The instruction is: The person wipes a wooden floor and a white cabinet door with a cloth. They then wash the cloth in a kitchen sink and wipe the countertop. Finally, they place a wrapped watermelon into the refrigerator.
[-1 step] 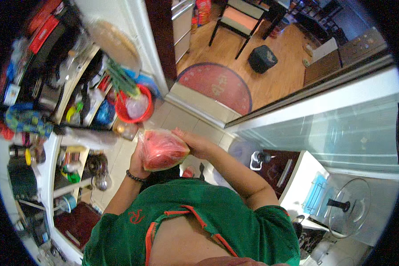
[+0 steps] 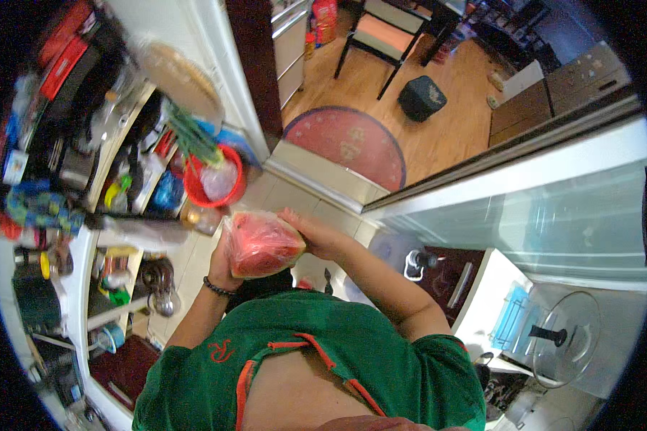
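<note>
A piece of cut watermelon (image 2: 266,246) with red flesh and a pale green rind edge is wrapped in clear plastic film. I hold it in front of my body with both hands. My left hand (image 2: 223,260), with a dark bead bracelet (image 2: 218,287) on its wrist, grips the left side. The fingers of that hand are partly hidden by the fruit. My right hand (image 2: 310,233) is closed round the upper right edge, its fingertips against the wrapped fruit.
A red bucket (image 2: 238,188) with green onions (image 2: 194,136) stands beyond my left hand. Crowded shelves (image 2: 118,161) line the left. A doorway with a half-round red mat (image 2: 331,140) lies ahead. At right are a drawer cabinet (image 2: 449,276) and a glass lid (image 2: 579,337).
The surroundings have shifted slightly in my view. Both hands keep their hold on the watermelon in nearly the same place.
</note>
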Demonstrator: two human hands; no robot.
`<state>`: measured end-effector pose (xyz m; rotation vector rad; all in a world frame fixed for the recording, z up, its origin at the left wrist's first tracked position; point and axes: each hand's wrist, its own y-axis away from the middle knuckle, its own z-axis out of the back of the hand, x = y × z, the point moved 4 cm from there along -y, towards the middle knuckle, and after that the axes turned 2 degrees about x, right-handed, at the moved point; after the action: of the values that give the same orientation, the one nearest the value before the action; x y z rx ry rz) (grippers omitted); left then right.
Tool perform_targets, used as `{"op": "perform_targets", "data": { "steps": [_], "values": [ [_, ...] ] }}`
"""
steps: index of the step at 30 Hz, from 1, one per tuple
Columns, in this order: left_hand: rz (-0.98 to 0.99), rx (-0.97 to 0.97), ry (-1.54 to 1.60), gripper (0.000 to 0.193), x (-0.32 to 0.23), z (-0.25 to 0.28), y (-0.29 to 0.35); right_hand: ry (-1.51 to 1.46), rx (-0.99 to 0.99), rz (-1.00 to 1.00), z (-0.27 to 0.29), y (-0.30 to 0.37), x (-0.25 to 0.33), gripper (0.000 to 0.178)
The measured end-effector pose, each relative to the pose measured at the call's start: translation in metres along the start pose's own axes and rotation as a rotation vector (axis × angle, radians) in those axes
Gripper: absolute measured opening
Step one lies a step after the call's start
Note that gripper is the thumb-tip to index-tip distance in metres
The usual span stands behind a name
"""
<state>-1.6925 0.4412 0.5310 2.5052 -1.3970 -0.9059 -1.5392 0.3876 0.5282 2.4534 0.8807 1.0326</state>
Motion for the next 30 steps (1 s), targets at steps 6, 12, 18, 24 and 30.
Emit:
{"op": "perform_targets", "data": {
  "steps": [6, 12, 18, 24, 30],
  "values": [
    [0.087, 0.112, -0.012, 0.052, -0.055, -0.023, -0.165, 0.034, 0.001, 0.251, 0.056, -0.011, 0.138, 0.074],
    [0.203, 0.283, -0.078, 0.065, -0.092, -0.134, -0.296, 0.141, -0.246, 0.556, 0.152, -0.009, 0.255, 0.067],
    [0.258, 0.354, -0.214, 0.058, -0.071, -0.213, -0.422, -0.182, -0.609, 0.761, 0.280, 0.036, 0.352, 0.050],
    [0.377, 0.407, -0.164, 0.052, -0.017, -0.304, -0.538, -0.414, -0.979, 1.231, 0.469, 0.139, 0.456, 0.038],
    [0.563, 0.381, -0.188, 0.051, 0.009, -0.374, -0.637, -0.395, -1.156, 1.346, 0.555, 0.237, 0.532, 0.027]
  ]
}}
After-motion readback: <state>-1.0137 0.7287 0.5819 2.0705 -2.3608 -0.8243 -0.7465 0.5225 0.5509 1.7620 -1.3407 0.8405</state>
